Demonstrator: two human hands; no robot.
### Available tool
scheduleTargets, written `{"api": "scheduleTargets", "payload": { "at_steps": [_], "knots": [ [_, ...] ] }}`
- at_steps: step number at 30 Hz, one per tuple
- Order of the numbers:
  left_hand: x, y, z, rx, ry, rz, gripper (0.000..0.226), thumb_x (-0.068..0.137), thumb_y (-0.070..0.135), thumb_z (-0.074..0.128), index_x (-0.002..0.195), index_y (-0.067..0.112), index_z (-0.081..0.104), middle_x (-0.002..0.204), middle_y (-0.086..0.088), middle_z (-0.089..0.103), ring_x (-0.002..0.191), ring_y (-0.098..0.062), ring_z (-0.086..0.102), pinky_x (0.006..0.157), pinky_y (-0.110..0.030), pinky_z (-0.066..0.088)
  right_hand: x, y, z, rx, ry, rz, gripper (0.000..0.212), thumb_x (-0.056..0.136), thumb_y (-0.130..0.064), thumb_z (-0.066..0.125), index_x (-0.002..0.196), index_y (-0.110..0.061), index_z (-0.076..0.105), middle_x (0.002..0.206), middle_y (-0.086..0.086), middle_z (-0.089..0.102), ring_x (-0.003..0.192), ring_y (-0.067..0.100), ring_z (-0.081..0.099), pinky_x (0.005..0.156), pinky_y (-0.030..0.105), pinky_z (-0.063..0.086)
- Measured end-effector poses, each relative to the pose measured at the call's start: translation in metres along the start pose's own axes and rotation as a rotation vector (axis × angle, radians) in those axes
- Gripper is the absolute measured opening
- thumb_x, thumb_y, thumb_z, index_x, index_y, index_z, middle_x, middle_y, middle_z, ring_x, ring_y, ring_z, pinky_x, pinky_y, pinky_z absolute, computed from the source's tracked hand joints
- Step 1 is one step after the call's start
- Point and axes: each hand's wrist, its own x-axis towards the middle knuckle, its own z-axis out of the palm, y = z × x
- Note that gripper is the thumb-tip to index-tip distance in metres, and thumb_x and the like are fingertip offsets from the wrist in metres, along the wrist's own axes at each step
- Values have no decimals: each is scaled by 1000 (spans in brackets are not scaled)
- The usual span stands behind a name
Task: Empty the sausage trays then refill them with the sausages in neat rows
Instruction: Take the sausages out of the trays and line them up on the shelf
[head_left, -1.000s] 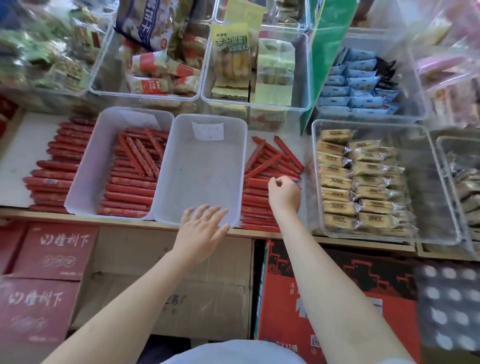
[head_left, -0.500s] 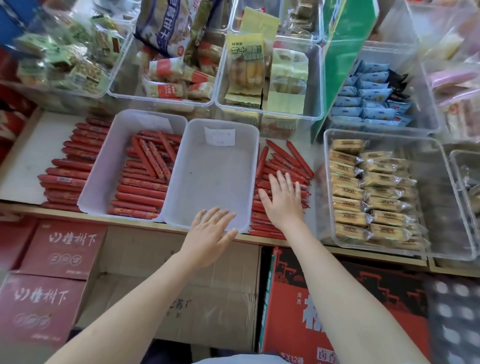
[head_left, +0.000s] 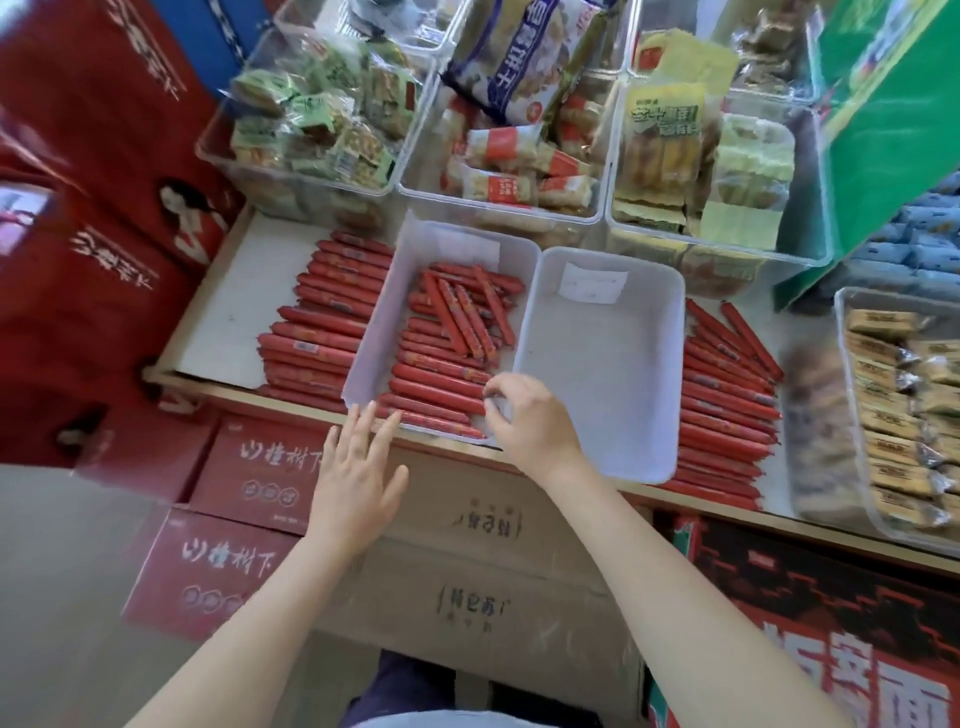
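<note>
Two white trays side by side on the desk (head_left: 223, 312): left tray (head_left: 382, 332) partly filled with red sausages (head_left: 441, 374), some in rows, some lying askew on top; right tray (head_left: 602, 374) bare but for a paper label at its far end. More sausages in rows on the desk left (head_left: 317, 332) and right (head_left: 722, 405) of the trays. Left hand (head_left: 358, 467) flat, fingers spread at the near rim of the left tray; right hand (head_left: 530, 421) curled, fingertips at the sausage ends by the wall between the trays; clear bins of packaged snacks (head_left: 519, 156) beyond.
</note>
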Motion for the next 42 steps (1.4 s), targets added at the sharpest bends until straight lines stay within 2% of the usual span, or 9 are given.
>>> {"api": "scheduleTargets", "payload": {
  "at_steps": [4, 10, 18, 22, 26, 29, 32, 35, 42],
  "knots": [
    [-3, -26, 1, 12, -110, 119, 80, 98, 38, 52, 160, 30, 2, 167, 0, -11, 152, -16, -19, 125, -45, 5, 35, -34, 36, 28, -248, 211, 18, 93, -12, 55, 103, -14, 70, 102, 6, 71, 95, 23, 62, 81, 32, 48],
    [-1, -40, -6, 3, -204, 168, 82, 100, 37, 47, 157, 35, -12, 162, 8, -27, 147, -11, -30, 124, -44, -2, 64, -40, 68, -471, -703, 449, 24, 93, -5, 51, 113, -2, 64, 115, 15, 66, 92, 29, 61, 75, 30, 47],
    [2, -42, -15, -40, -270, 182, 86, 99, 34, 48, 156, 36, -16, 160, 9, -33, 146, -12, -32, 124, -47, 0, 75, -43, 70, -498, -828, 513, 20, 95, -11, 52, 110, -4, 62, 117, 13, 65, 85, 24, 53, 72, 30, 42],
    [3, -42, -21, -32, -294, 197, 86, 100, 36, 47, 155, 37, -19, 159, 9, -34, 146, -12, -33, 124, -46, 0, 77, -40, 57, -297, -735, 550, 25, 94, -29, 63, 98, -6, 70, 99, 8, 70, 83, 22, 58, 77, 32, 48],
    [9, -36, -33, -180, -297, 142, 70, 102, 40, 46, 159, 34, 6, 167, 7, -12, 151, -12, -18, 125, -42, 3, 62, -51, 29, 128, -300, 667, 25, 95, -27, 60, 75, -14, 66, 70, 1, 61, 68, 19, 53, 67, 31, 43],
    [24, -18, -60, -736, -175, -140, 45, 101, 36, 53, 144, 25, 50, 152, 5, 42, 145, -13, 30, 114, -28, 26, 47, -67, 26, 464, -92, 674, 26, 99, -21, 57, 76, -11, 64, 68, 0, 60, 62, 16, 52, 59, 26, 43],
    [48, -5, -85, -1446, -184, -487, 37, 101, 36, 55, 134, 22, 57, 129, 4, 65, 118, -11, 60, 97, -30, 46, 39, -90, 35, 811, -56, 661, 17, 99, -15, 57, 90, -5, 68, 73, 2, 62, 64, 16, 55, 59, 26, 46],
    [66, -9, -100, -1849, -118, -560, 31, 102, 31, 53, 130, 17, 58, 116, -11, 72, 106, -24, 70, 91, -36, 56, 37, -107, 49, 944, -174, 611, 17, 98, -14, 58, 98, -3, 70, 75, 3, 66, 67, 17, 57, 62, 27, 47],
    [85, -57, -108, -1610, 16, -441, 12, 102, 29, 55, 112, 26, 61, 69, -1, 55, 64, -19, 55, 68, -38, 49, 49, -99, 64, 746, -135, 686, 30, 104, -21, 47, 92, -7, 71, 83, 11, 71, 80, 25, 64, 73, 35, 49]
  ]
}}
